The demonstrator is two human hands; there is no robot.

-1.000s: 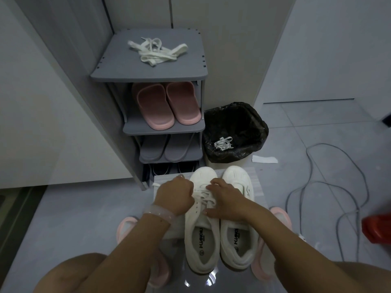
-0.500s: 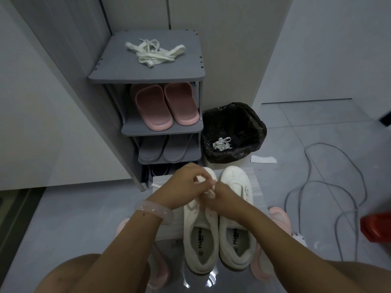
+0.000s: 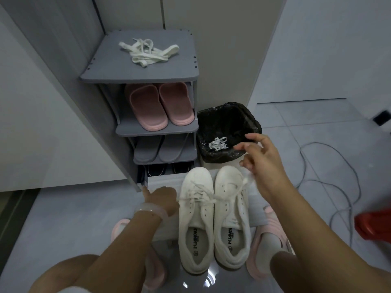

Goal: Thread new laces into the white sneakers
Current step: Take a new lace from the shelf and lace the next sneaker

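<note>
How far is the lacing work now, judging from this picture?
Early. Done: one old lace lies in the bin. In hand: the right hand pulls a lace out of the left sneaker; the left hand rests beside it. Left: the right sneaker has empty eyelets, and the laces wait on the rack.

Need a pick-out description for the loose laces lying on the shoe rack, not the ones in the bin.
Find the grey tiered shoe rack against the wall, left of the black-lined waste bin. On its top shelf lies a tangled bundle of flat white laces, directly above the pink slippers. Unlike the smaller lace clump in the bin, it is spread wide across the open grey board.
</note>
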